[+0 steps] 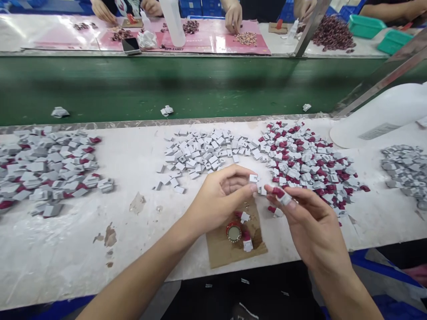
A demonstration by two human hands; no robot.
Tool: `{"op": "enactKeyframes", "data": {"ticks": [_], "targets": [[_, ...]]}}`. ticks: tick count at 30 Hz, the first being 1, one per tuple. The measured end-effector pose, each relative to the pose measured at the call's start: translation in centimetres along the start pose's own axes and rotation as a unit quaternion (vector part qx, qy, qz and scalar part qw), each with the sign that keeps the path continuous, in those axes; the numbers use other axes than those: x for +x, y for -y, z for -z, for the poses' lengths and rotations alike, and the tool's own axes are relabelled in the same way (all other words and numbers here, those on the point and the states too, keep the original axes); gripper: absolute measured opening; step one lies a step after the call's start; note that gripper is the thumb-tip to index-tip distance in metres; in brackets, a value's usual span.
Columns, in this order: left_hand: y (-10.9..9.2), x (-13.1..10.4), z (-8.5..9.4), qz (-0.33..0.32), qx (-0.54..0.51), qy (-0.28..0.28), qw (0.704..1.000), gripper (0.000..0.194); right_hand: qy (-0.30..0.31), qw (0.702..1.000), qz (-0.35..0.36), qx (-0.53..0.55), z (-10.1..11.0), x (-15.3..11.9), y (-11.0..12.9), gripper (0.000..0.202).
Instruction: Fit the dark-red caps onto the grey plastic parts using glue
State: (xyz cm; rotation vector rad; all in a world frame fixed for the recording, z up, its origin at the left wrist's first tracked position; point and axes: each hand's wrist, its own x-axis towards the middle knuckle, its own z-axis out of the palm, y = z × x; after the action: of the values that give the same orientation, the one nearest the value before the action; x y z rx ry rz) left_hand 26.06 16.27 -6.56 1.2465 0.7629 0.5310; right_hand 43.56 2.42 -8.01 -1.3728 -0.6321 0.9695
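My left hand [220,198] pinches a small light-grey plastic block [253,178] between thumb and fingertips. Close beside it, my right hand [312,222] grips a small grey-and-maroon plastic part [282,195] with thumb and forefinger. Both pieces are held above the worktable [140,240], near each other; whether they touch, I cannot tell. Under the hands lies a brown cardboard piece [218,253]. It carries a red-rimmed bottle cap [234,232], a grey-and-maroon part [247,242], another such part [245,217] and tiny beads or balls.
Grey blocks [207,151] are heaped in the middle, grey-and-maroon parts [300,155] to the right, assembled-looking pieces [46,164] at left. A white bottle [380,115] leans at right by grey parts [405,171]. Beyond the green belt [133,84], co-workers' hands [233,18] handle small parts.
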Motion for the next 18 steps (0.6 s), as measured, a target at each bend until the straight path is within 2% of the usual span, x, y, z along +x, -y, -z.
{"op": "enactKeyframes", "data": {"ticks": [3, 5, 13, 18], "targets": [[-0.4, 0.5, -1.0, 0.011, -0.076, 0.039, 0.996, 0.018, -0.006, 0.998, 0.001, 0.056, -0.3, 1.5, 0.3, 0.012], [-0.4, 0.9, -1.4, 0.009, -0.096, 0.040, 0.995, 0.018, 0.004, 0.997, 0.003, 0.071, -0.6, 2.0, 0.3, 0.012], [0.3, 1.0, -1.5, 0.016, -0.121, 0.041, 0.992, 0.016, -0.006, 0.997, -0.033, 0.068, -0.4, 2.4, 0.0, 0.015], [0.4, 1.0, -1.4, 0.017, -0.105, 0.040, 0.994, 0.015, -0.018, 0.998, -0.024, 0.049, -0.4, 2.5, -0.3, 0.020]]}}
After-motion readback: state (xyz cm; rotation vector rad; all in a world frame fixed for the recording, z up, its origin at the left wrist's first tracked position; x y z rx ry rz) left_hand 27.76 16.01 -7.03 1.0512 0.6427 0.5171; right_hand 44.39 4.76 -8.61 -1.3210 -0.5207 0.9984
